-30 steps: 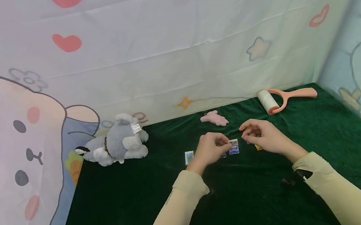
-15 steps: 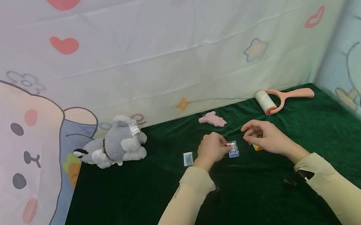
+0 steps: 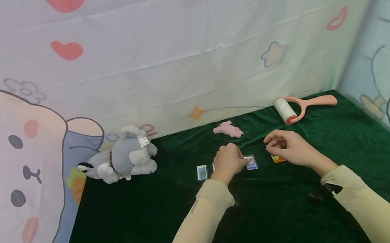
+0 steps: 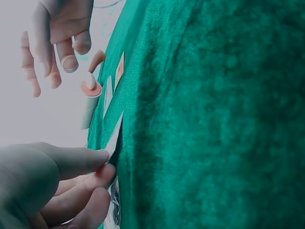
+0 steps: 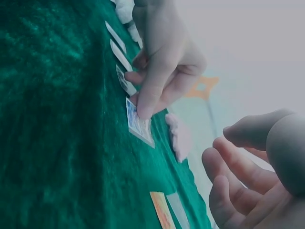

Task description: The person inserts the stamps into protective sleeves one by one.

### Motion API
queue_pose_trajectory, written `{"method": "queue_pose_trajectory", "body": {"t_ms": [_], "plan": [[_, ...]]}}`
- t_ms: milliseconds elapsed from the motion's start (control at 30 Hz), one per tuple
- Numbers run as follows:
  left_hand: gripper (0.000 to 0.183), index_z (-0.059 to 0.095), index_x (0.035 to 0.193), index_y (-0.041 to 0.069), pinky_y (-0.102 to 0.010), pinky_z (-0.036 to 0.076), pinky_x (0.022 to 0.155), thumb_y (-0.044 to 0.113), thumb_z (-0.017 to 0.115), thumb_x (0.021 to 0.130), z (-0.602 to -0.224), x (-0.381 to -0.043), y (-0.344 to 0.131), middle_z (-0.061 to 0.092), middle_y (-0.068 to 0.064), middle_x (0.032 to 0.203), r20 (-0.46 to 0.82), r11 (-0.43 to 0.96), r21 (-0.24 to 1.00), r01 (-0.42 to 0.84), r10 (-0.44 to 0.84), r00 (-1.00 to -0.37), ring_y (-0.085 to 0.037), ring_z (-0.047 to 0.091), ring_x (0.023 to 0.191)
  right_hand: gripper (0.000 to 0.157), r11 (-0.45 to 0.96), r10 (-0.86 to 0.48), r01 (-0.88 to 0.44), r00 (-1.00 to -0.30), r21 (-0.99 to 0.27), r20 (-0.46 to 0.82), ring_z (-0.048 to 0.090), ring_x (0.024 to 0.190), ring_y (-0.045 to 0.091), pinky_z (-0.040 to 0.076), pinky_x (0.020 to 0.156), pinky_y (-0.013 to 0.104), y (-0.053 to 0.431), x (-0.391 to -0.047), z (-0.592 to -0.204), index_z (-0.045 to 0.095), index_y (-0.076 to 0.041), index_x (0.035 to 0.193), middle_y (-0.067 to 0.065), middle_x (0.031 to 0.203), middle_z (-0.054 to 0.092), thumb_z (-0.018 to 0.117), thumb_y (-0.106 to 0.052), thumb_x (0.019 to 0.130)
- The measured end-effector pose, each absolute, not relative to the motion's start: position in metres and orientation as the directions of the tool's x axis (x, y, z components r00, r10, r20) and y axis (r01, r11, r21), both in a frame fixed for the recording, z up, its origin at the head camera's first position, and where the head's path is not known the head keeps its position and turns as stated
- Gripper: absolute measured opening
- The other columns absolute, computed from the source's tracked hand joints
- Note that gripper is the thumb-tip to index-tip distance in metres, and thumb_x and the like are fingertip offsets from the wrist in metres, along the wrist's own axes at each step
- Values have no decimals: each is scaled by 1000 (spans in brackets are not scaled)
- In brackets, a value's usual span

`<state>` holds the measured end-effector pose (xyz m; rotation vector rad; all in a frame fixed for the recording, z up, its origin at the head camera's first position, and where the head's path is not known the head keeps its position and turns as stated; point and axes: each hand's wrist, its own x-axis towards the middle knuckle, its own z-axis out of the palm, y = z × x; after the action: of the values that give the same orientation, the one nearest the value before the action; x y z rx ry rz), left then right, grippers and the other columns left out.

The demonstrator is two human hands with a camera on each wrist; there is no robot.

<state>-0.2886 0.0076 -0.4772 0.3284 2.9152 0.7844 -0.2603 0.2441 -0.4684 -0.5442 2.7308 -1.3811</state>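
A blue-faced trading card (image 3: pixel 252 165) is pinched at its left edge between the thumb and fingers of my left hand (image 3: pixel 228 160). In the left wrist view the pinched card (image 4: pixel 114 136) tilts a little, low over the green cloth. My right hand (image 3: pixel 289 147) hovers to the right with fingers loosely bent and nothing in them. Below it lie an orange card (image 5: pixel 163 210) and a pale card (image 5: pixel 178 210), side by side. Left of the blue card a row continues with a dark-faced card (image 5: pixel 125 80), a white-edged card (image 5: pixel 120 55) and a pale blue card (image 3: pixel 202 172).
Dark green velvety cloth (image 3: pixel 139 229) covers the table. Behind the cards lies a small pink plush (image 3: pixel 228 129). A grey and white stuffed animal (image 3: pixel 123 157) is at the back left, a lint roller (image 3: pixel 305 107) at the back right. A printed curtain (image 3: pixel 153 59) hangs behind.
My left hand has shifted slightly right and down along the blue card's left edge, uncovering more of the cards at left. The right hand stays nearly in place; the head view has shifted slightly.
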Motion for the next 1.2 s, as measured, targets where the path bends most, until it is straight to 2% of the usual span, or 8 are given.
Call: {"method": "queue_pose_trajectory", "body": {"t_ms": [167, 367, 600, 867, 1200], "plan": [[27, 74, 78, 14, -31, 48, 61, 35, 84, 92, -474, -286, 8, 63, 3, 71, -31, 850, 493, 185, 230, -973, -16, 59, 67, 27, 570, -293, -246, -952, -784, 86, 68, 92, 24, 55, 74, 33, 253, -257, -471, 63, 0, 127, 14, 111, 74, 67, -10, 103], [19, 77, 89, 14, -28, 49, 61, 31, 77, 98, -469, -286, 9, 67, 4, 77, 36, 806, 542, 239, 262, -964, -13, 60, 67, 28, 606, -241, -143, -971, -783, -9, 68, 91, 25, 57, 72, 36, 261, -257, -476, 62, 3, 128, 20, 115, 72, 66, -6, 102], [17, 78, 95, 15, -27, 51, 65, 30, 74, 101, -465, -285, 14, 69, 5, 81, 56, 758, 584, 290, 319, -946, -11, 61, 70, 31, 623, -162, -40, -984, -781, -79, 66, 89, 23, 55, 72, 36, 265, -260, -488, 63, 2, 127, 21, 118, 72, 71, -10, 100], [17, 78, 93, 15, -24, 50, 62, 29, 73, 101, -462, -286, 25, 68, 7, 79, 102, 742, 567, 358, 368, -924, -7, 60, 66, 31, 643, -120, -48, -992, -764, -39, 65, 94, 26, 50, 76, 34, 266, -263, -495, 68, -2, 121, 20, 119, 72, 78, -13, 94], [14, 78, 96, 16, -25, 53, 69, 29, 76, 99, -464, -288, 42, 72, 8, 85, 96, 736, 580, 349, 364, -927, -6, 62, 73, 30, 688, -114, -58, -993, -723, -29, 61, 86, 24, 47, 75, 35, 266, -262, -498, 70, -2, 114, 17, 109, 73, 83, -6, 87]]}}
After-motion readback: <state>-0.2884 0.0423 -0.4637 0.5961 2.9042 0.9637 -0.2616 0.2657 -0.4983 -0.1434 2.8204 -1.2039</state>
